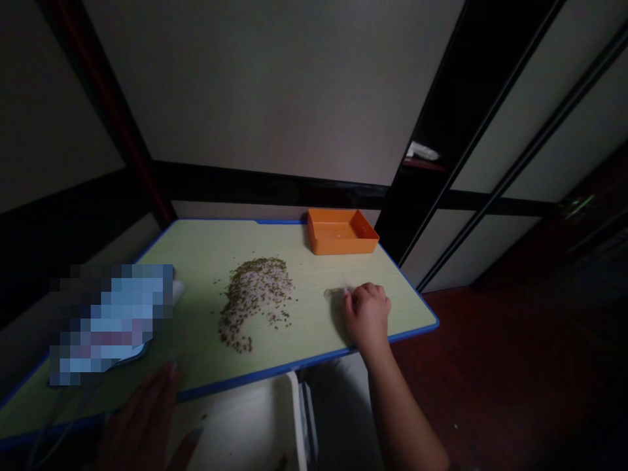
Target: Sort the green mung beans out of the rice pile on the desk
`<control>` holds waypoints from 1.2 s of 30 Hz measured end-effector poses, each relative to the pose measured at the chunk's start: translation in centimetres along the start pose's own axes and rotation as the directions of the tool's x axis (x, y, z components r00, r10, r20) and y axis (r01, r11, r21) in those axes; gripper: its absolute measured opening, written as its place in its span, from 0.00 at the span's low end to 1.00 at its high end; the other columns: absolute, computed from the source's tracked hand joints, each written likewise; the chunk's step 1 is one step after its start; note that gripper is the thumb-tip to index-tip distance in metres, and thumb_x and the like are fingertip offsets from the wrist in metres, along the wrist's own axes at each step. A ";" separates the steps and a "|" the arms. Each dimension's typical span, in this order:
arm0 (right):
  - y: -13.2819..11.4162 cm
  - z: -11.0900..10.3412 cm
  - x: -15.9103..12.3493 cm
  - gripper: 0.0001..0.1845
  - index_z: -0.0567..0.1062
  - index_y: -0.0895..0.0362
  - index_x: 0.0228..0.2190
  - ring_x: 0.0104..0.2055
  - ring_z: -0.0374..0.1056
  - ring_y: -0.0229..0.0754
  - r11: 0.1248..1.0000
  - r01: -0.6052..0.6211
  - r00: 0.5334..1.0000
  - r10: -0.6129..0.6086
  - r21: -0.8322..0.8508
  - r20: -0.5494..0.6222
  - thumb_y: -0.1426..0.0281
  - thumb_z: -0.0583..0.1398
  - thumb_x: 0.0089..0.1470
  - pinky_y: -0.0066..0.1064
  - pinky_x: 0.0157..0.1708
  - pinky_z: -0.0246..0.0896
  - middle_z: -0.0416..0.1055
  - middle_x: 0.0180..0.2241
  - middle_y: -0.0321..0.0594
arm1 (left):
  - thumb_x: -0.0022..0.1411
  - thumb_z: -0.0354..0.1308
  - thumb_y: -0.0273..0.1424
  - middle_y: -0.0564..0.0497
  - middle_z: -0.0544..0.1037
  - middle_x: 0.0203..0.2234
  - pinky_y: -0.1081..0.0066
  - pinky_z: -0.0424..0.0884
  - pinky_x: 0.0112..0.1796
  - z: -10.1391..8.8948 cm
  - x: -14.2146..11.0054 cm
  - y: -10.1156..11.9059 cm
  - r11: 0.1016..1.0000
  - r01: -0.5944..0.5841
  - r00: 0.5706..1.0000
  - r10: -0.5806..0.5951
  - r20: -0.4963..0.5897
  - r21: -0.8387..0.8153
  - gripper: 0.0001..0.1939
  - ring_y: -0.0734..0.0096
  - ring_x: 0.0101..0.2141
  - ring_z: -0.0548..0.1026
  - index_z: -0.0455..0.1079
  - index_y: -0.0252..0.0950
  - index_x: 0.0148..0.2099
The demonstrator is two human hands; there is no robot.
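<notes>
My right hand [369, 315] is closed above the right side of the table, its fingers curled in a pinch. At its fingertips lies a small clear, thin-edged thing [335, 292], too faint to name. Left of it a loose pile of small dark and pale grains [260, 288] spreads over the tabletop. My left hand [147, 412], dim and partly cut off, reaches over the near table edge with fingers stretched out and nothing seen in them. Below the edge, beside that hand, stands a white tub [255, 418] with a few dark bits inside.
A pale table [206, 242] with blue edging stands against white cabinet panels. At its back right corner sits an orange box [346, 245]. A blurred-out, lit device [112, 320] with a cable lies on the left. Reddish floor [471, 366] shows on the right.
</notes>
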State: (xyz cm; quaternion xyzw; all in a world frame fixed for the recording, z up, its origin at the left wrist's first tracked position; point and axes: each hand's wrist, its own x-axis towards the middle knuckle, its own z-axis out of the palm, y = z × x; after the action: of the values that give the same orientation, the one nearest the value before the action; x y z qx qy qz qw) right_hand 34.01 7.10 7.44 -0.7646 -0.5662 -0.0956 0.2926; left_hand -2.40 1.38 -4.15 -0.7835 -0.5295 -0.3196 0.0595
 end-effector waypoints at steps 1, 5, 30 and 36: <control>0.4 0.0 0.1 0.13 0.75 0.57 0.26 0.43 0.63 0.52 1.000 -0.010 1.000 0.010 0.001 -0.024 0.69 0.60 0.63 0.38 0.40 0.50 0.75 0.35 0.48 | 0.65 0.47 0.41 0.40 0.56 0.72 0.36 0.53 0.66 -0.1 0.2 0.3 1.000 0.016 1.000 -0.016 -0.018 0.004 0.39 0.42 0.69 0.56 0.40 0.43 0.75; 0.9 0.1 -0.1 0.14 0.70 0.55 0.23 0.41 0.62 0.50 0.989 0.050 0.995 -0.037 0.141 -0.093 0.69 0.59 0.62 0.38 0.40 0.52 0.72 0.32 0.44 | 0.67 0.46 0.38 0.42 0.56 0.72 0.48 0.47 0.70 -1.3 1.0 1.7 0.998 -0.057 0.998 0.058 -0.040 0.025 0.38 0.53 0.71 0.53 0.40 0.41 0.75; -2.0 0.0 -2.6 0.13 0.70 0.53 0.25 0.39 0.64 0.46 0.807 0.293 0.946 -0.322 0.512 -0.035 0.67 0.63 0.62 0.39 0.43 0.59 0.69 0.31 0.39 | 0.70 0.38 0.42 0.44 0.55 0.73 0.48 0.47 0.69 -3.0 1.0 3.0 0.997 0.033 0.997 -0.027 0.075 -0.076 0.34 0.57 0.72 0.52 0.40 0.45 0.75; -2.3 -0.1 -2.7 0.12 0.72 0.54 0.26 0.40 0.64 0.46 0.811 0.279 0.944 -0.329 0.514 0.005 0.69 0.63 0.61 0.39 0.43 0.58 0.70 0.32 0.39 | 0.68 0.39 0.41 0.45 0.58 0.72 0.43 0.54 0.67 -2.9 1.0 2.8 0.999 0.033 0.999 -0.031 0.043 -0.043 0.35 0.54 0.70 0.57 0.40 0.48 0.75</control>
State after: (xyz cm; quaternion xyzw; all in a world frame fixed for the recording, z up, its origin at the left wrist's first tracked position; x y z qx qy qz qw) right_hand 30.99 5.34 7.03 -0.5638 -0.6992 0.0468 0.4371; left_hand -0.94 -0.26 -0.61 -0.7826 -0.5361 -0.3153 0.0258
